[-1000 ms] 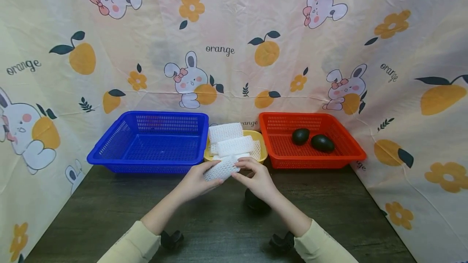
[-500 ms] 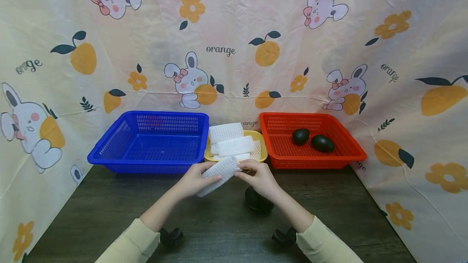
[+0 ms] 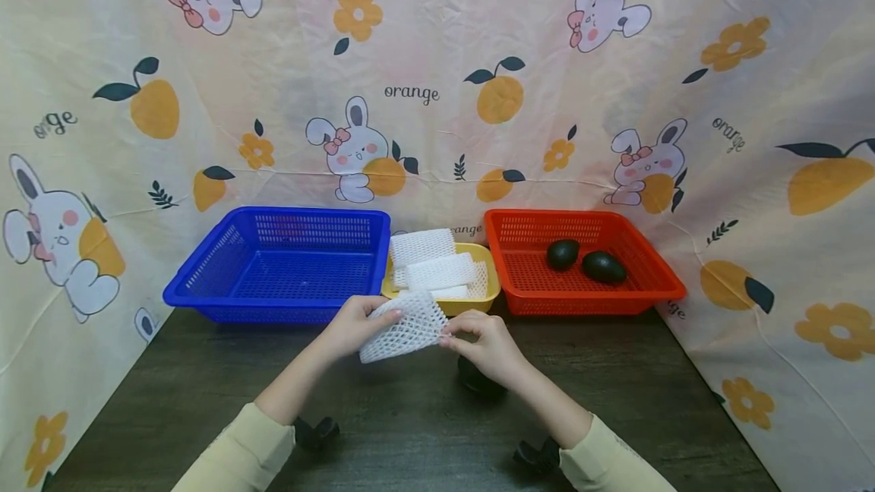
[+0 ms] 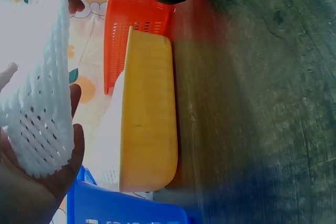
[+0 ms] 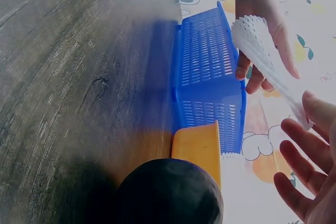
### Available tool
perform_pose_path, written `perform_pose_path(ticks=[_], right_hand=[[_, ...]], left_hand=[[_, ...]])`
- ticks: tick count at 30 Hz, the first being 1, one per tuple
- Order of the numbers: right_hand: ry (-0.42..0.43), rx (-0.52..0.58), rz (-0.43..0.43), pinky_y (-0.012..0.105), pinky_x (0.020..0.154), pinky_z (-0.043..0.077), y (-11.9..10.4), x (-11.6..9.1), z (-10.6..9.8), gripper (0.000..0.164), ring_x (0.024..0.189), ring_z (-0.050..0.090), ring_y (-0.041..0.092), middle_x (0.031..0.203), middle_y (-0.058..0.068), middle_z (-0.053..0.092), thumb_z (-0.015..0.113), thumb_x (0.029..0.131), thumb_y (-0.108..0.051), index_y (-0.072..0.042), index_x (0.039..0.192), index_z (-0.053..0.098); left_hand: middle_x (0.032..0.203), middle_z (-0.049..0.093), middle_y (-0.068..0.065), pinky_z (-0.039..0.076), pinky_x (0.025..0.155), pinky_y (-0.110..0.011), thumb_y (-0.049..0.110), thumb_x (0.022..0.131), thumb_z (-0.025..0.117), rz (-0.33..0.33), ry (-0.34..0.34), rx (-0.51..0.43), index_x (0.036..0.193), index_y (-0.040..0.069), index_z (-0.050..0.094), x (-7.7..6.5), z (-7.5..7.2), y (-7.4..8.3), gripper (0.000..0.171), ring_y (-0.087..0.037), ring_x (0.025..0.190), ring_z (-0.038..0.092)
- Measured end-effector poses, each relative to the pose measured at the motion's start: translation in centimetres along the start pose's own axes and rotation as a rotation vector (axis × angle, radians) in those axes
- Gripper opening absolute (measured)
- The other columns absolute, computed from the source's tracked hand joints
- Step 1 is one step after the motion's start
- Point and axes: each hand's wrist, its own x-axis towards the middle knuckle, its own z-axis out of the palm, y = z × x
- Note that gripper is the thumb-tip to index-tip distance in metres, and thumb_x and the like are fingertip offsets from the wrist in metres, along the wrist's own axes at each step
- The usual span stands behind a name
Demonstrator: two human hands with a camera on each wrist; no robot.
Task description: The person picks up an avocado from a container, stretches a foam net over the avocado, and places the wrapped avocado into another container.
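A white foam net sleeve is stretched between my two hands above the table. My left hand grips its left end, with the thumb on top and fingers beneath. At the other end my right hand pinches the edge between thumb and fingertips, as the right wrist view of the sleeve also shows. Below the right hand an avocado lies on the table, partly hidden by that hand. Behind the hands, several more foam net sleeves lie in a yellow basket.
A blue basket stands at the back left. To the right is a red basket holding two avocados. The dark wooden table meets a printed cloth hanging behind and at the sides.
The foam net sleeve has been drawn out wider between the hands, its mesh opening. My left hand has shifted slightly left and my right hand slightly down.
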Motion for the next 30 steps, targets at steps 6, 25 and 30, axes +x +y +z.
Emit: perform_pose_path(ticks=[6, 25, 30], right_hand=[[0.036, -0.009, 0.031, 0.031, 0.077, 0.052, -0.1, 0.0, 0.1, 0.012, 0.088, 0.063, 0.011, 0.091, -0.002, 0.07, 0.079, 0.078, -0.009, -0.008, 0.09, 0.075], [0.107, 0.107, 0.103, 0.03, 0.071, 0.053, -0.6, 0.3, 0.9, 0.017, 0.089, 0.064, 0.015, 0.101, 0.003, 0.07, 0.078, 0.079, -0.008, -0.006, 0.095, 0.074], [0.11, 0.138, 0.107, 0.039, 0.073, 0.054, -0.5, 0.1, 0.1, 0.03, 0.09, 0.066, 0.023, 0.107, 0.009, 0.069, 0.076, 0.081, -0.009, -0.005, 0.111, 0.071]], left_hand=[[0.09, 0.068, -0.004, 0.05, 0.066, -0.031, 0.025, 0.09, 0.068, 0.033, 0.005, 0.073, 0.104, 0.001, 0.07, -0.2, 0.3, 0.3, 0.027, -0.015, 0.076, 0.06], [0.118, 0.063, -0.006, 0.048, 0.079, -0.038, 0.026, 0.077, 0.082, 0.042, -0.061, 0.086, 0.131, 0.008, 0.056, -1.3, 0.9, 0.3, 0.063, -0.018, 0.095, 0.059], [0.115, 0.063, -0.006, 0.048, 0.078, -0.038, 0.025, 0.077, 0.082, 0.023, -0.053, 0.053, 0.129, 0.007, 0.057, -1.4, 0.7, 0.0, 0.06, -0.018, 0.094, 0.059]])
